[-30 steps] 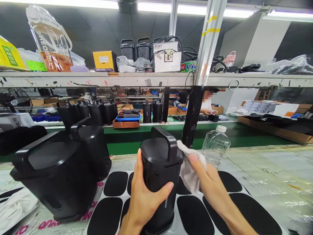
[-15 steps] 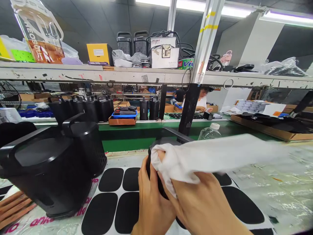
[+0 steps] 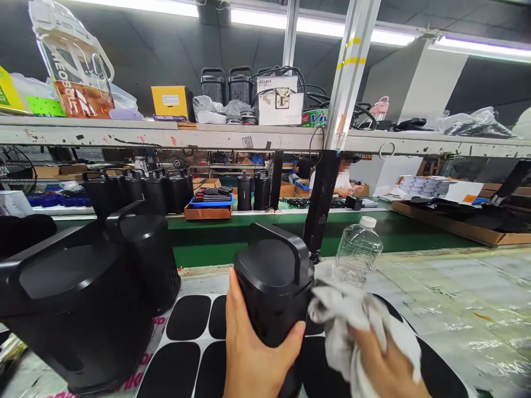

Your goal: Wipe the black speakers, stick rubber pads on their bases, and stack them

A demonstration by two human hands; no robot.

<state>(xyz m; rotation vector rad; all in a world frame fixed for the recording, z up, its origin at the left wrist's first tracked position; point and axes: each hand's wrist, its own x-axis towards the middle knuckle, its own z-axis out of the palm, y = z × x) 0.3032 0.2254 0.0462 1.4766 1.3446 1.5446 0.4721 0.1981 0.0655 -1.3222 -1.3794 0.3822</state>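
My left hand (image 3: 259,354) is wrapped round a black speaker-like device with a carry handle (image 3: 274,271), thumb on its near side, holding it upright over a sheet of black rounded pads (image 3: 170,367). Just to the right, my right hand (image 3: 381,354) grips a crumpled white cloth (image 3: 344,320), blurred by motion. The cloth's edge is close beside the device's right side; whether they touch I cannot tell. Two more black handled devices stand on the left, a large near one (image 3: 78,309) and a smaller one (image 3: 147,260) behind it.
A clear plastic bottle (image 3: 359,251) stands behind the cloth. Beyond the bench runs a green conveyor surface (image 3: 207,243), with a blue tray (image 3: 211,200) and several black devices past it. A black-wrapped post (image 3: 321,204) rises in the middle. Another person (image 3: 342,179) sits across.
The cloth and my right hand have come off the device and moved down to the right. The device now stands more in view, with its handle and top uncovered.
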